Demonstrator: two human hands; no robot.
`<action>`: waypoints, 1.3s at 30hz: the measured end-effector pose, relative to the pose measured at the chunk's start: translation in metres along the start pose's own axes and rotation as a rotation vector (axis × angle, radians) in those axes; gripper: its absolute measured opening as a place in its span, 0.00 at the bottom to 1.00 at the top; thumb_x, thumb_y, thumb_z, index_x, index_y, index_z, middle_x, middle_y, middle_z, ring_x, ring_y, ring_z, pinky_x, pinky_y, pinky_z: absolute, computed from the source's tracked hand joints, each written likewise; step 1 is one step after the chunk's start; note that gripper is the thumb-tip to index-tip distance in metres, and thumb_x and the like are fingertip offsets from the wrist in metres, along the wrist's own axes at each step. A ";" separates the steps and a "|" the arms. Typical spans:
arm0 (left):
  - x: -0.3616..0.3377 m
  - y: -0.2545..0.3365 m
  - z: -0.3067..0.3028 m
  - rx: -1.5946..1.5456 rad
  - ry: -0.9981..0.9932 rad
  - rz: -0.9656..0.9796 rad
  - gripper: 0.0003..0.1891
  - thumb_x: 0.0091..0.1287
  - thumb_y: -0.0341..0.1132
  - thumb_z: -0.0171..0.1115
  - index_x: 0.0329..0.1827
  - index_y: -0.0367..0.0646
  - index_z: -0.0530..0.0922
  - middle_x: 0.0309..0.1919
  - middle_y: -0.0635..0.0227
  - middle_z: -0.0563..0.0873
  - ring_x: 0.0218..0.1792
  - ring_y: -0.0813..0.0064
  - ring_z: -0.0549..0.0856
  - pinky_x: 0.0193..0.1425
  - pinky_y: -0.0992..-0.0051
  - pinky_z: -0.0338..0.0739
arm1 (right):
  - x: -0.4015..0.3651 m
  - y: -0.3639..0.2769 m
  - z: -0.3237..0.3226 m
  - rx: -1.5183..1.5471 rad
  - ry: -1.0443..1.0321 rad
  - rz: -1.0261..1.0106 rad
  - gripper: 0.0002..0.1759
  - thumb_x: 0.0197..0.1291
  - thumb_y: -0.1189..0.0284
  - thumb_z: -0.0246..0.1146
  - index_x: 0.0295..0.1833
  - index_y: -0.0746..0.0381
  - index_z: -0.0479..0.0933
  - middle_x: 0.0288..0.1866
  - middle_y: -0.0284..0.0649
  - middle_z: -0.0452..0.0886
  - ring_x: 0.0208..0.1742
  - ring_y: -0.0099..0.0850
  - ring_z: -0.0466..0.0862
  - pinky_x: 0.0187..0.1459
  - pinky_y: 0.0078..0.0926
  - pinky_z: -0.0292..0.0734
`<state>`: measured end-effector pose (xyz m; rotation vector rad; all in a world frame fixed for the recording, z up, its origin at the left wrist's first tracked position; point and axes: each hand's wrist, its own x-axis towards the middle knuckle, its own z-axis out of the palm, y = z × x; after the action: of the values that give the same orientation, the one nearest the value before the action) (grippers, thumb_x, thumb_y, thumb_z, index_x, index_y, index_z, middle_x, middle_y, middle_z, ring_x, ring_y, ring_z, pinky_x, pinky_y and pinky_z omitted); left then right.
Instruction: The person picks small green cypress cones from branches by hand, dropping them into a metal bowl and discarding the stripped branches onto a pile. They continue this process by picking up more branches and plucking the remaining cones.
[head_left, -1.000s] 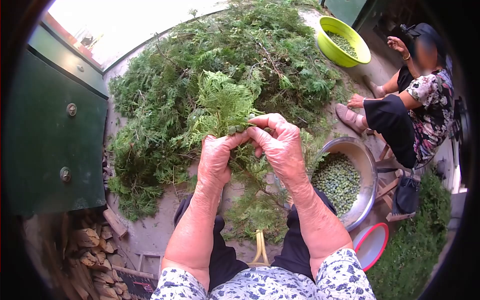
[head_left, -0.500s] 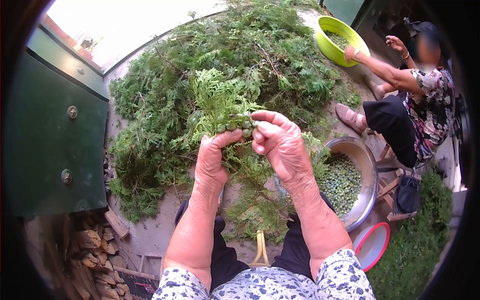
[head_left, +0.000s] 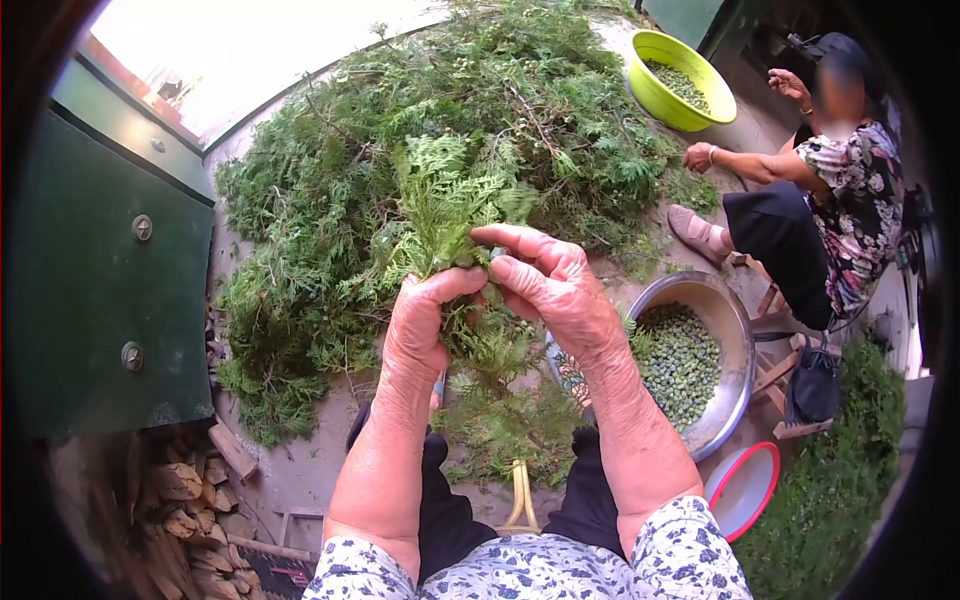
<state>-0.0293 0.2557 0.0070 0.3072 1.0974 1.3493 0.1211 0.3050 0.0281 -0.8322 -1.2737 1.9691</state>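
In my left hand (head_left: 425, 315) a leafy evergreen sprig (head_left: 435, 215) is gripped, thumb on top, with its flat green fronds fanning upward. My right hand (head_left: 560, 290) meets it at the thumb tip, its thumb and forefinger closed around a small round green cone (head_left: 497, 253) on the sprig's edge; the fingers partly hide it. More feathery foliage (head_left: 500, 370) hangs below both hands, in front of my knees. To the right of my right forearm stands a metal basin (head_left: 740, 375) holding many small green cones (head_left: 680, 365).
A large heap of cut evergreen branches (head_left: 330, 190) covers the ground ahead. A yellow-green basin (head_left: 650, 95) with cones stands far right, near a seated person (head_left: 850, 210). A red-rimmed white bowl (head_left: 740, 490) lies at lower right, split firewood (head_left: 185, 490) at lower left.
My right hand has moved slightly left and closed in on the sprig; the row of cones seen before is now mostly covered. The other person's hand has left the yellow-green basin.
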 end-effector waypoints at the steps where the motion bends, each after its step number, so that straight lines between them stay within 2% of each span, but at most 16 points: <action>1: 0.000 0.000 -0.001 -0.001 0.001 0.001 0.12 0.51 0.28 0.62 0.40 0.40 0.79 0.28 0.69 0.82 0.24 0.77 0.80 0.27 0.78 0.76 | -0.001 -0.001 0.000 -0.045 0.005 0.010 0.19 0.60 0.70 0.63 0.56 0.62 0.75 0.35 0.27 0.78 0.26 0.10 0.69 0.25 0.09 0.64; 12: 0.000 -0.003 -0.004 -0.102 -0.013 0.036 0.13 0.50 0.30 0.65 0.40 0.42 0.79 0.31 0.72 0.83 0.29 0.79 0.81 0.30 0.79 0.74 | 0.001 0.010 0.011 0.068 0.031 -0.007 0.12 0.59 0.74 0.62 0.48 0.61 0.72 0.33 0.26 0.73 0.25 0.10 0.68 0.24 0.10 0.64; 14: -0.001 -0.001 -0.002 -0.084 -0.018 0.035 0.14 0.50 0.31 0.66 0.41 0.43 0.79 0.31 0.72 0.83 0.29 0.79 0.81 0.30 0.79 0.74 | 0.001 0.012 0.013 0.300 0.026 0.029 0.11 0.59 0.74 0.62 0.47 0.61 0.72 0.30 0.25 0.71 0.24 0.10 0.68 0.23 0.09 0.63; 20: -0.002 -0.002 -0.002 -0.046 -0.015 0.002 0.16 0.49 0.34 0.66 0.43 0.44 0.79 0.32 0.72 0.83 0.29 0.78 0.81 0.30 0.79 0.74 | 0.001 0.015 0.007 0.586 -0.008 0.115 0.06 0.61 0.76 0.58 0.44 0.60 0.71 0.27 0.26 0.70 0.23 0.12 0.69 0.19 0.09 0.61; 29: -0.001 -0.006 0.001 -0.137 -0.039 -0.005 0.15 0.50 0.33 0.65 0.42 0.41 0.79 0.30 0.70 0.84 0.28 0.78 0.82 0.29 0.80 0.73 | 0.004 0.024 0.003 0.734 -0.042 0.092 0.08 0.62 0.76 0.57 0.46 0.62 0.72 0.27 0.28 0.70 0.25 0.15 0.71 0.19 0.10 0.62; 33: 0.005 -0.005 -0.002 -0.098 -0.094 0.006 0.13 0.52 0.31 0.63 0.41 0.40 0.79 0.29 0.69 0.84 0.27 0.77 0.82 0.28 0.80 0.73 | 0.006 0.019 0.005 0.723 -0.012 0.129 0.10 0.63 0.74 0.58 0.49 0.62 0.72 0.27 0.28 0.70 0.25 0.15 0.71 0.19 0.10 0.63; 36: -0.005 0.001 0.010 -0.097 -0.098 0.045 0.11 0.54 0.28 0.62 0.41 0.39 0.79 0.28 0.68 0.84 0.24 0.77 0.82 0.27 0.79 0.74 | 0.005 0.021 0.007 0.589 0.058 0.113 0.11 0.64 0.70 0.59 0.50 0.62 0.72 0.28 0.28 0.71 0.26 0.15 0.71 0.20 0.11 0.64; 39: 0.000 -0.005 0.006 -0.061 -0.047 0.091 0.10 0.55 0.26 0.61 0.40 0.37 0.79 0.28 0.66 0.84 0.22 0.75 0.81 0.27 0.77 0.77 | 0.005 0.026 0.007 0.504 0.065 0.078 0.13 0.64 0.66 0.59 0.49 0.62 0.73 0.30 0.28 0.72 0.26 0.15 0.71 0.20 0.12 0.65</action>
<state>-0.0219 0.2568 0.0063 0.3453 1.0116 1.4466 0.1082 0.2970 0.0056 -0.6889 -0.6633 2.1692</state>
